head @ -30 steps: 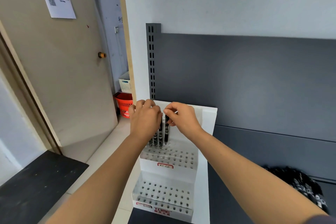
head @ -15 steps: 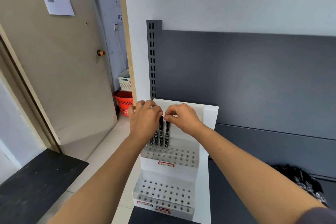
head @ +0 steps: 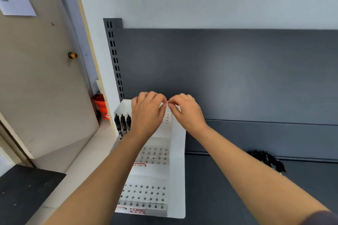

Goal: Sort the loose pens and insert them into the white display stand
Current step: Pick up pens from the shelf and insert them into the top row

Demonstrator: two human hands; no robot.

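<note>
While both forearms reach forward and slightly inward from the lower corners of the view, the left hand (head: 146, 113) and the right hand (head: 186, 113) meet above the back, uppermost tier of the white display stand (head: 178, 170). Each hand is seen from its back, wrist bent a little, fingers curled downward, and the tips of the thumbs and forefingers come together at one spot between the two hands; whether anything small is pinched there I cannot tell. A thin ring (head: 192, 98) shows on a finger of the right hand. Three dark pens (head: 123, 124) stand upright side by side in the left end of that top tier, just beside the left wrist. The stand's lower tiers show rows of bare holes. It sits on a dark shelf (head: 219, 197), and a heap of loose black pens (head: 268, 161) lies on the same shelf well to the right, behind the right forearm.
</note>
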